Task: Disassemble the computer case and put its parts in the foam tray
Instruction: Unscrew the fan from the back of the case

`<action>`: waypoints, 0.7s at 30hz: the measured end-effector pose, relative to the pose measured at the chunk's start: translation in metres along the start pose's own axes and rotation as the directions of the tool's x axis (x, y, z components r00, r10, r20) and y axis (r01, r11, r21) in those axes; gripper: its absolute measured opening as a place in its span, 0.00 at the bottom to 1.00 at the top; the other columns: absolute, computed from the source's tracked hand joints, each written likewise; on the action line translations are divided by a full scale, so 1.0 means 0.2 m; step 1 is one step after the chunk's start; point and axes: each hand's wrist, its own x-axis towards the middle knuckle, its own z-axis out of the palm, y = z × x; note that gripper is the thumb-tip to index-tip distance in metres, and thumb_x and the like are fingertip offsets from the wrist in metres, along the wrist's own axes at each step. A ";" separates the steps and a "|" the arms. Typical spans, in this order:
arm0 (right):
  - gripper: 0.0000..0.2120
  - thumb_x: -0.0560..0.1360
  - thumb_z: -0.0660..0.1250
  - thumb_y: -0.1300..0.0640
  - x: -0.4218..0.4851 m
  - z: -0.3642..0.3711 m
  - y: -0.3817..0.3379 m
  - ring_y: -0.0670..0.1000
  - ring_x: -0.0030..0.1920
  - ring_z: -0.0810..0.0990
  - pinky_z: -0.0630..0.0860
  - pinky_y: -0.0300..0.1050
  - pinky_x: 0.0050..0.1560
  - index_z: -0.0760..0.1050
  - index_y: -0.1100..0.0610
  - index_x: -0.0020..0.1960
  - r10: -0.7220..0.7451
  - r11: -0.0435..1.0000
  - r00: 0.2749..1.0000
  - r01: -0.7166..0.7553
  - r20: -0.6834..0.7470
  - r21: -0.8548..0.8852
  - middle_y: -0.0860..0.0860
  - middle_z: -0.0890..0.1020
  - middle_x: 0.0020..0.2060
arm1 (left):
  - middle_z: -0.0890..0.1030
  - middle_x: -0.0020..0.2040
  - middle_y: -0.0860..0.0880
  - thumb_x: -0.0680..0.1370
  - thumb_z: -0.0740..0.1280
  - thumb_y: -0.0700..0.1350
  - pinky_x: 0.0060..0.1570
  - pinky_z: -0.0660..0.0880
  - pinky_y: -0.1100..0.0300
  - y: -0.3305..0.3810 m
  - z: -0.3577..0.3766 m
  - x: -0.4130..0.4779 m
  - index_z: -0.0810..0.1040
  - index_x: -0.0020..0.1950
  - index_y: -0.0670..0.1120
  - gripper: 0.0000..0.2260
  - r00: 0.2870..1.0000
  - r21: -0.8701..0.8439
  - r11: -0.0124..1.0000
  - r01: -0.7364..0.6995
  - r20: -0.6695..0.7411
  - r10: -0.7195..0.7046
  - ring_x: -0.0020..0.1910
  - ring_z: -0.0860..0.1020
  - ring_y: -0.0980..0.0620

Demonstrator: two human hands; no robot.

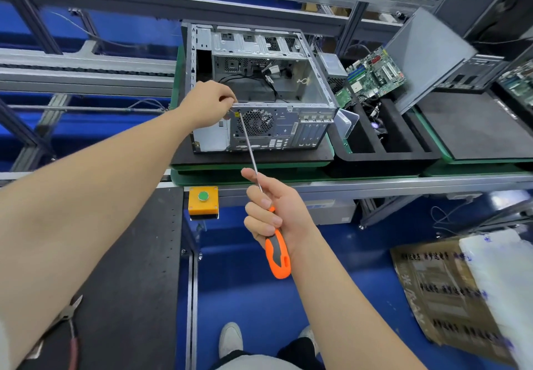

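The open computer case (pixel 268 86) lies on a black pad, its rear panel with the fan grille (pixel 255 123) facing me. My right hand (pixel 274 213) grips an orange and grey screwdriver (pixel 277 251); its long shaft runs up to a screw at the rear panel's top left corner. My left hand (pixel 209 104) pinches something small right at that corner by the screwdriver tip. The black foam tray (pixel 383 153) sits right of the case with a green motherboard (pixel 375 73), a power supply (pixel 333 68) and cables in it.
A grey side panel (pixel 427 58) leans at the tray's right, next to another black pad (pixel 476 127). A yellow box with a green button (pixel 203 198) hangs under the bench edge. Pliers (pixel 70 320) lie on the dark surface at lower left. Cardboard and plastic (pixel 461 291) lie on the blue floor.
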 end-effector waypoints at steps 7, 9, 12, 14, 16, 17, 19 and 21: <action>0.13 0.89 0.54 0.55 0.01 0.03 0.07 0.49 0.21 0.65 0.69 0.42 0.23 0.76 0.57 0.61 -0.253 0.727 0.947 0.050 -0.199 -0.685 0.53 0.74 0.29 | 0.80 0.36 0.56 0.84 0.60 0.42 0.34 0.73 0.68 -0.01 0.01 0.00 0.84 0.60 0.46 0.13 1.000 -0.088 0.996 -0.002 0.004 0.002 0.25 0.76 0.70; 0.12 0.87 0.53 0.55 0.02 0.05 0.08 0.51 0.22 0.68 0.74 0.46 0.23 0.75 0.53 0.57 -0.344 0.534 0.906 -0.025 -0.244 -0.845 0.54 0.77 0.30 | 0.82 0.37 0.54 0.84 0.60 0.41 0.27 0.67 0.74 0.00 0.00 0.00 0.84 0.60 0.45 0.13 1.000 -0.097 0.995 0.006 0.023 -0.004 0.26 0.77 0.68; 0.07 0.87 0.53 0.57 0.05 0.05 0.08 0.56 0.29 0.74 0.79 0.54 0.28 0.70 0.54 0.54 -0.522 0.113 0.820 -0.207 -0.235 -0.972 0.57 0.79 0.38 | 0.85 0.44 0.51 0.82 0.64 0.42 0.42 0.74 0.63 0.01 -0.02 -0.01 0.84 0.60 0.47 0.11 0.996 -0.089 0.996 0.018 0.089 -0.010 0.39 0.80 0.62; 0.02 0.86 0.55 0.60 0.06 0.03 0.08 0.55 0.32 0.71 0.71 0.51 0.28 0.64 0.55 0.54 -0.590 -0.187 0.790 -0.337 -0.168 -0.923 0.55 0.73 0.38 | 0.85 0.49 0.49 0.79 0.68 0.42 0.49 0.74 0.57 0.01 -0.03 -0.02 0.83 0.61 0.49 0.12 0.993 -0.050 0.999 0.015 0.117 -0.009 0.46 0.81 0.52; 0.05 0.85 0.57 0.63 0.06 0.00 0.08 0.52 0.31 0.68 0.61 0.47 0.27 0.61 0.54 0.55 -0.618 -0.331 0.777 -0.390 -0.115 -0.859 0.53 0.70 0.36 | 0.84 0.55 0.48 0.78 0.71 0.44 0.52 0.75 0.54 0.00 -0.02 -0.03 0.81 0.63 0.49 0.14 0.993 -0.021 1.000 0.012 0.117 -0.010 0.52 0.81 0.47; 0.06 0.85 0.57 0.62 0.06 -0.01 0.07 0.52 0.31 0.68 0.60 0.47 0.28 0.60 0.54 0.54 -0.627 -0.349 0.773 -0.393 -0.100 -0.851 0.52 0.70 0.35 | 0.83 0.59 0.49 0.77 0.71 0.46 0.54 0.76 0.52 0.00 -0.01 -0.03 0.80 0.65 0.49 0.16 0.994 -0.009 1.000 0.013 0.108 -0.011 0.56 0.80 0.47; 0.05 0.87 0.56 0.59 0.06 -0.02 0.06 0.53 0.31 0.69 0.62 0.47 0.28 0.62 0.54 0.52 -0.633 -0.317 0.769 -0.367 -0.094 -0.875 0.54 0.72 0.36 | 0.81 0.62 0.50 0.76 0.73 0.51 0.55 0.76 0.50 -0.01 0.02 -0.03 0.78 0.65 0.50 0.18 0.997 0.018 1.000 0.009 0.079 -0.010 0.58 0.78 0.46; 0.08 0.88 0.55 0.53 0.05 -0.03 0.03 0.55 0.28 0.71 0.68 0.46 0.26 0.67 0.54 0.51 -0.588 -0.130 0.797 -0.263 -0.139 -0.956 0.57 0.78 0.36 | 0.82 0.60 0.51 0.76 0.74 0.53 0.50 0.73 0.53 -0.02 0.05 -0.03 0.77 0.64 0.52 0.18 0.999 0.043 0.999 0.006 0.038 -0.008 0.54 0.76 0.49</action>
